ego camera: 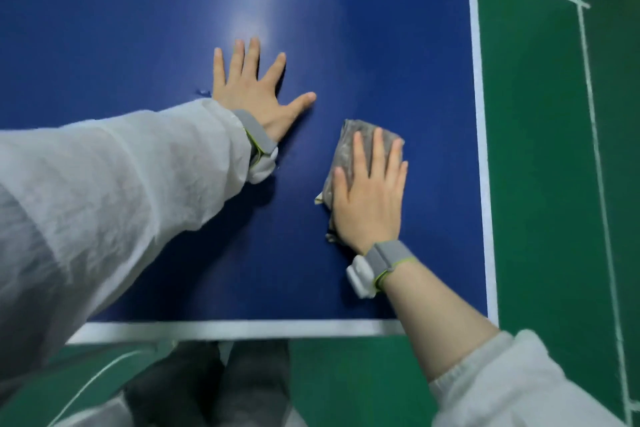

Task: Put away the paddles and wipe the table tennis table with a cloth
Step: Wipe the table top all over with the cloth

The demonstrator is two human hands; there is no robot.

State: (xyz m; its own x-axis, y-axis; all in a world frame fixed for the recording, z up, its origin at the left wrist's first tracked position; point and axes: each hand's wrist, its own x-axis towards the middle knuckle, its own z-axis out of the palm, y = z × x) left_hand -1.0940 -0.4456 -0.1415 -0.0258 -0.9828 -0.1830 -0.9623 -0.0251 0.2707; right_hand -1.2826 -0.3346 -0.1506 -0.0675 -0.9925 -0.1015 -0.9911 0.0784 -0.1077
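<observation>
From the head view, the left hand (254, 88) lies flat on the blue table tennis table (104, 28), fingers straight and spread, arm reaching in from the left. The right hand (370, 198) presses a folded grey cloth (349, 142) against the tabletop near the white right edge line, fingers straight and close together, holding nothing curled.

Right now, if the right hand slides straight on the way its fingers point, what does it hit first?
Nothing, as far as the picture shows. The right hand lies flat on the cloth, fingers pointing up the table. Ahead is only bare blue surface to the top of the frame. The left hand lies off to its left.
</observation>
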